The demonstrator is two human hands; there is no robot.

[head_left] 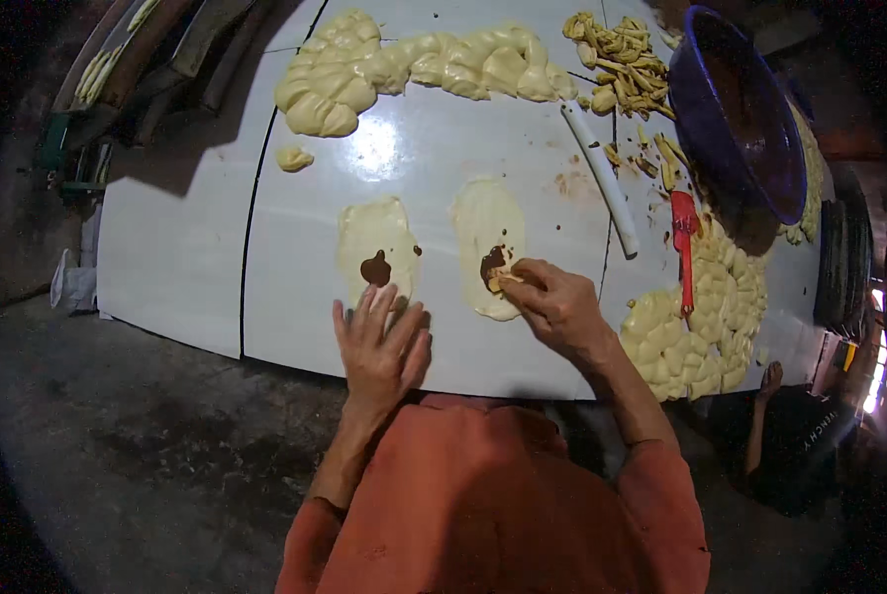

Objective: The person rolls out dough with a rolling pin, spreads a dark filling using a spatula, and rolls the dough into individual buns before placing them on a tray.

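Observation:
Two flattened oval sheets of pale dough lie side by side on the white table in front of me. On the left dough sheet (362,233) is a dark brown blob of chocolate-like filling (375,268). My left hand (379,342) rests at that sheet's near edge, fingers spread and holding nothing. Over the right dough sheet (488,213), my right hand (560,305) is closed, thumb and fingertips pinching a small yellow piece of banana-like fruit (504,281). It sits against a dark filling smear (490,261) on that sheet.
Dough lumps (443,64) line the table's far side. To the right are fruit strips (627,69), a white rolling pin (602,178), a red spatula (684,247), a tilted blue basin (706,109) and many dough pieces (706,327). Another person's hand (771,376) shows at the right edge.

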